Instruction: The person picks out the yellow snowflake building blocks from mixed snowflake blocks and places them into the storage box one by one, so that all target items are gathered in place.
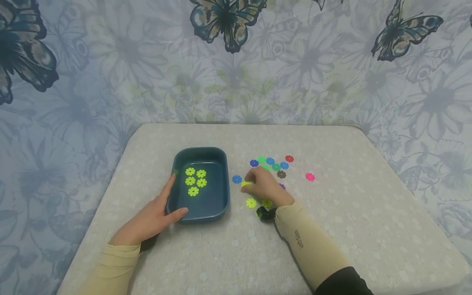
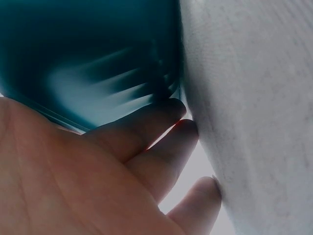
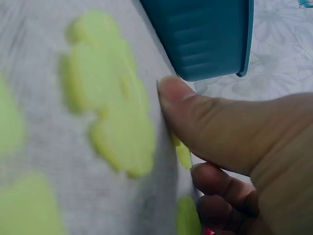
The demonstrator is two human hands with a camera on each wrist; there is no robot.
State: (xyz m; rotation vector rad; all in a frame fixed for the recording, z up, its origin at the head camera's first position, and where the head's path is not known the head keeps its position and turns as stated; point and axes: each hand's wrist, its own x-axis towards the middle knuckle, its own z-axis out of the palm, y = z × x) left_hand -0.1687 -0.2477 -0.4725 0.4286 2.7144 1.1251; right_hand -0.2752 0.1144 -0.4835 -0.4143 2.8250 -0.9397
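Tray [image 1: 215, 196] touches my left grip [image 1: 153, 217], fingers spread along its side; my right grip [image 1: 266, 184] apparently pinches one yellow notched disc [image 1: 245, 184], partly hidden, near the tray. Five yellow discs [image 1: 193, 191] lie inside; at least two more lie on the desk [image 1: 368, 213].

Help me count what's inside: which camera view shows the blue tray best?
The head view: it shows nearly the whole tray from above, with five yellow pieces inside. The left wrist view shows only its outer side beside the left hand; the right wrist view shows part of its outside, cropped at the top.
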